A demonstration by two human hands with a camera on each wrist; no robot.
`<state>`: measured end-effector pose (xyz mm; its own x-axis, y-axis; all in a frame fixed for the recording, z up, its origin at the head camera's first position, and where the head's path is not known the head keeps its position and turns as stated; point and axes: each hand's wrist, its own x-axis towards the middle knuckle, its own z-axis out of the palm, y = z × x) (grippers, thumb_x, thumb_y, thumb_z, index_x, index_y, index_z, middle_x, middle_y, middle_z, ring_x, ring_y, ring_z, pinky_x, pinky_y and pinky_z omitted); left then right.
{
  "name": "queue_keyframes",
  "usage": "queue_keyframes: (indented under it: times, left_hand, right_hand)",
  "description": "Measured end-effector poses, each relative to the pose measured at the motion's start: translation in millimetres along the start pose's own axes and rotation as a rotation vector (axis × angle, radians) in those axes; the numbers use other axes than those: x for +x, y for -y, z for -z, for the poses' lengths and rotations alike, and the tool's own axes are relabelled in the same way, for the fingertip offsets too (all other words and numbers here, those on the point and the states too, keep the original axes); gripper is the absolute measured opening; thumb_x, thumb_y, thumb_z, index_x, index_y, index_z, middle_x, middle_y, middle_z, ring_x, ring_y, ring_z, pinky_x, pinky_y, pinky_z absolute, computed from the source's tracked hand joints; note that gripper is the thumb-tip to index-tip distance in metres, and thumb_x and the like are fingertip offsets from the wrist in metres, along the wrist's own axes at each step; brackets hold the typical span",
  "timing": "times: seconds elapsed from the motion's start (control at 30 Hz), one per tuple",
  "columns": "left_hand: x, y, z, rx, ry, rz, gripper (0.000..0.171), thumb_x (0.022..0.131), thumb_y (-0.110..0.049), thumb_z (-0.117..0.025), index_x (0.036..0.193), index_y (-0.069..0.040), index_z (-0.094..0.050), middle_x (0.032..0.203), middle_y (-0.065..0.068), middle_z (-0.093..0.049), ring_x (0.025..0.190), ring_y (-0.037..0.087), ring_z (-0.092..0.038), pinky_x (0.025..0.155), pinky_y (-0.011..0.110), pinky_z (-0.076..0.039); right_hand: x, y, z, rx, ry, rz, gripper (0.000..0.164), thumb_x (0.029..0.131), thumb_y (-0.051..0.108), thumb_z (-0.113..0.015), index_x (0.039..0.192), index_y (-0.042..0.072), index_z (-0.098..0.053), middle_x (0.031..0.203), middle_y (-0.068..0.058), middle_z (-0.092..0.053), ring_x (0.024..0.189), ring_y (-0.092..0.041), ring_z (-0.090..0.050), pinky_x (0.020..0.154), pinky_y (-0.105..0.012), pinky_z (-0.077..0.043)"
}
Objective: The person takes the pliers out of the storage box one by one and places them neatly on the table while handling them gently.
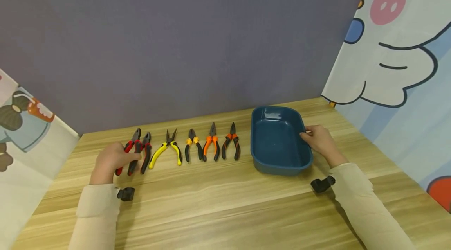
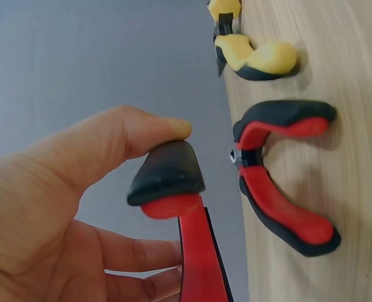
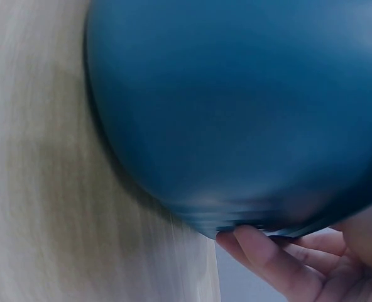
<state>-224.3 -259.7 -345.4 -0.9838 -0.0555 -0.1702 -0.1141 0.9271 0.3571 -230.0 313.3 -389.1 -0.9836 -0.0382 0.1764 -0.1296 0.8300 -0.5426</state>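
My left hand [image 1: 110, 160] holds a pair of red-and-black pliers [image 2: 202, 258], the thumb on one black-backed handle and fingers around the other side. Just right of it, a second pair of red-and-black pliers [image 1: 146, 150] lies on the table, handles spread in the left wrist view. At the right, my right hand [image 1: 320, 142] grips the right rim of a deep blue basin [image 1: 278, 169], thumb over the edge. From the right wrist, the basin's outer wall [image 3: 236, 126] fills much of the view, with the fingers [image 3: 268, 258] against its side.
In a row between the hands lie yellow long-nose pliers [image 1: 165, 150], small yellow-and-black pliers [image 1: 192, 140], orange pliers [image 1: 210, 144] and black-and-orange pliers [image 1: 231, 142]. A grey panel [image 1: 197, 46] rises behind the wooden table [image 1: 211, 211]. Printed cloths flank both sides.
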Motion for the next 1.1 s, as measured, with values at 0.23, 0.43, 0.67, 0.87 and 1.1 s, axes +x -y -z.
queue_keyframes:
  times: [0.23,0.43,0.67,0.87,1.1]
  left_hand:
    - [0.8,9.7,1.3,0.008,-0.011,0.017,0.045,0.080,-0.040,-0.067,0.054,-0.014,-0.040,0.048,-0.003,-0.035,0.045,0.012,-0.033,0.045,0.028,-0.030]
    - [1.8,17.7,0.5,0.001,0.005,0.051,0.043,0.078,-0.040,-0.068,0.062,-0.009,-0.043,0.055,0.001,-0.040,0.050,0.015,-0.037,0.047,0.029,-0.033]
    - [4.3,28.0,0.9,0.016,0.011,0.059,0.044,0.078,-0.042,-0.067,0.067,-0.007,-0.044,0.060,0.004,-0.041,0.053,0.017,-0.039,0.048,0.029,-0.034]
    - [4.6,33.2,2.4,0.025,0.022,0.065,0.044,0.080,-0.042,-0.065,0.060,-0.012,-0.039,0.053,-0.002,-0.034,0.051,0.014,-0.034,0.048,0.029,-0.031]
    - [6.4,38.3,2.8,0.017,0.035,0.077,0.045,0.080,-0.045,-0.064,0.059,-0.014,-0.039,0.052,-0.004,-0.033,0.049,0.012,-0.032,0.047,0.028,-0.030]
  right_hand:
    - [1,1,0,-0.004,0.002,-0.002,0.039,0.092,0.011,-0.053,0.114,-0.021,-0.054,0.105,-0.035,-0.060,0.097,-0.047,-0.061,0.080,-0.053,-0.049]
    - [1,0,-1,-0.001,0.008,0.000,0.039,0.092,0.011,-0.053,0.114,-0.021,-0.055,0.105,-0.035,-0.060,0.097,-0.047,-0.061,0.080,-0.052,-0.049]
    - [3,-2,-2,-0.010,-0.008,0.013,0.037,0.091,0.010,-0.053,0.113,-0.021,-0.056,0.103,-0.035,-0.061,0.095,-0.046,-0.061,0.079,-0.052,-0.049]
    - [3,0,-1,-0.009,-0.003,0.009,0.038,0.091,0.011,-0.053,0.113,-0.020,-0.055,0.103,-0.034,-0.061,0.096,-0.046,-0.061,0.080,-0.053,-0.049]
    - [2,-1,0,-0.014,0.004,-0.002,0.039,0.092,0.012,-0.054,0.114,-0.020,-0.055,0.103,-0.034,-0.062,0.097,-0.046,-0.061,0.080,-0.052,-0.049]
